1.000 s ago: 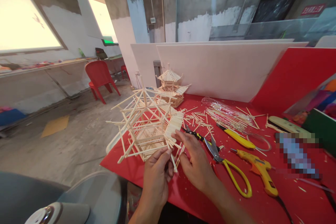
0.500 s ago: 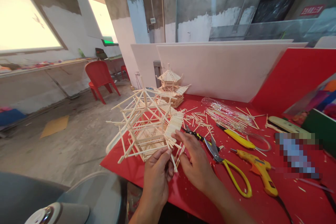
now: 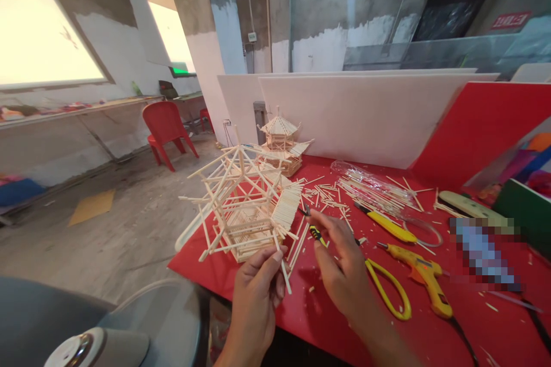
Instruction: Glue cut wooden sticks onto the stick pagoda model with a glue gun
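Note:
My left hand is closed in a pinch on a thin wooden stick at the front of a pagoda-like stick model. This frame has bare roof beams, with slats laid over one panel on its right side. My right hand is just right of the model with thumb and fingers apart, nothing visible between them. Beneath its fingers lies a black-and-yellow hand tool, partly covered. The yellow-handled scissors are beside that hand, their blades hidden behind it.
Behind stands a second stick pagoda. Loose sticks and a plastic bag of sticks lie on the red table. A yellow utility knife and glue gun are at right. A grey stool holds a white cup.
My right hand has moved right, away from the slatted panel and towards the black-and-yellow tool, covering the scissor blades. My left hand still pinches the stick near the model's front.

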`<state>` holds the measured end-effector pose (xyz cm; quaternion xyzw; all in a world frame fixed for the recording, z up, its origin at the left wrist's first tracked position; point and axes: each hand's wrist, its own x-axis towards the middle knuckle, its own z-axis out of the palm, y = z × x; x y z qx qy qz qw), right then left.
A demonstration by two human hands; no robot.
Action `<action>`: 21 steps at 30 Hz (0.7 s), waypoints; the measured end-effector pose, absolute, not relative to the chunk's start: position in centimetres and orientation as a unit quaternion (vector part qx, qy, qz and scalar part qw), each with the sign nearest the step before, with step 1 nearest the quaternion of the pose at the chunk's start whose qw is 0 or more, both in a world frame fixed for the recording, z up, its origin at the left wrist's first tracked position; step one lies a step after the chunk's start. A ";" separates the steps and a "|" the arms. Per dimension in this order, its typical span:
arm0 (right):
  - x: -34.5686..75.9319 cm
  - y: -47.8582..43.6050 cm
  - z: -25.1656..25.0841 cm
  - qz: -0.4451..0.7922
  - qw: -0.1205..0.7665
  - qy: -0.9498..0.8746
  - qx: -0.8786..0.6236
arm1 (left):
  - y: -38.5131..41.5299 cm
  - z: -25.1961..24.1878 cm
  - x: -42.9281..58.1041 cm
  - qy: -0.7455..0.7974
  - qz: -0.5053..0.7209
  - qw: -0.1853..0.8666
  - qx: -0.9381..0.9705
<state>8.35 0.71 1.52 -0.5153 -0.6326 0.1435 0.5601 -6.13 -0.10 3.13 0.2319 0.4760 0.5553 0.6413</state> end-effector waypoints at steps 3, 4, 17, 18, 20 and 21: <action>8.7 -0.8 2.6 0.230 0.574 -0.586 -0.524 | -1.1 3.3 -5.7 0.465 0.536 0.656 0.259; 8.7 -1.2 2.9 0.274 0.566 -0.575 -0.523 | -1.4 3.3 -5.5 0.459 0.528 0.661 0.272; 10.2 -2.6 2.3 0.620 0.586 -0.356 -0.381 | -3.5 2.1 -3.3 0.402 0.491 0.682 0.363; 10.4 -2.7 2.1 0.627 0.591 -0.342 -0.375 | -3.5 2.1 -3.1 0.400 0.492 0.682 0.366; 10.8 -2.8 1.6 0.632 0.597 -0.326 -0.371 | -3.3 2.0 -2.5 0.405 0.490 0.682 0.361; 10.9 -2.8 1.3 0.631 0.601 -0.321 -0.371 | -3.3 1.9 -2.2 0.409 0.487 0.685 0.356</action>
